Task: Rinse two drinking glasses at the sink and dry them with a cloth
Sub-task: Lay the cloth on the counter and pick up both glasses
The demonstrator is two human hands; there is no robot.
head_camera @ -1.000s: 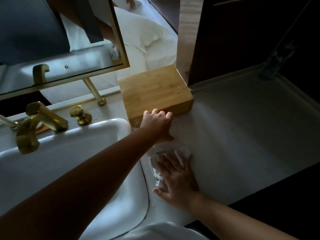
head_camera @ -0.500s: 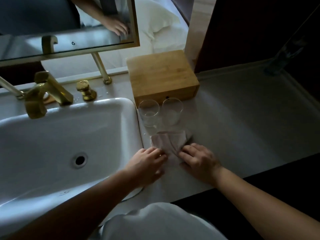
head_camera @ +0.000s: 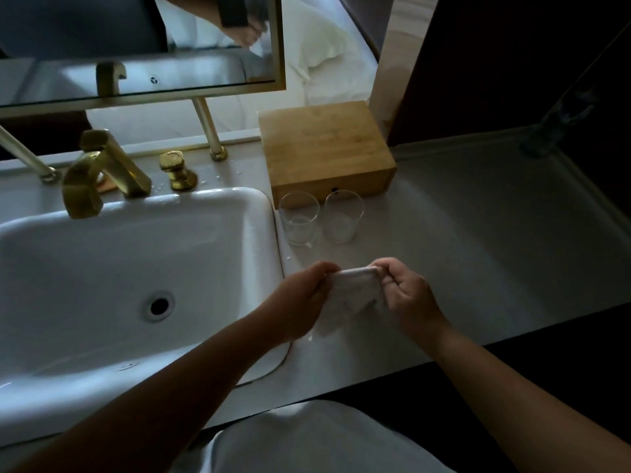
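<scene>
— Glasses first: where do the two clear drinking glasses stand?

— Upright on the pale grey countertop (head_camera: 478,254), just right of the white rectangular ceramic sink (head_camera: 102,268). The left glass (head_camera: 299,222) stands by the sink's rim, the right glass (head_camera: 343,216) just beside it; whether they touch, I cannot tell. Both stand directly in front of the light wooden box (head_camera: 326,148).

— What lies further left?

— A brass angular faucet (head_camera: 99,172) at the sink's back edge, and a brass knob (head_camera: 176,170) to its right. Water drops dot the counter around the knob.

— And the hands?

— Both are nearer the camera than the glasses, apart from them. The left hand (head_camera: 300,298) is curled, fingers pinching the left end of a white folded cloth (head_camera: 355,295). The right hand (head_camera: 408,295) is curled too, thumb and fingers gripping the cloth's right end.

— So the cloth is off the counter?

— Its top edge stretches between the two hands; the lower part hangs loose, and I cannot tell whether it touches the countertop.
</scene>
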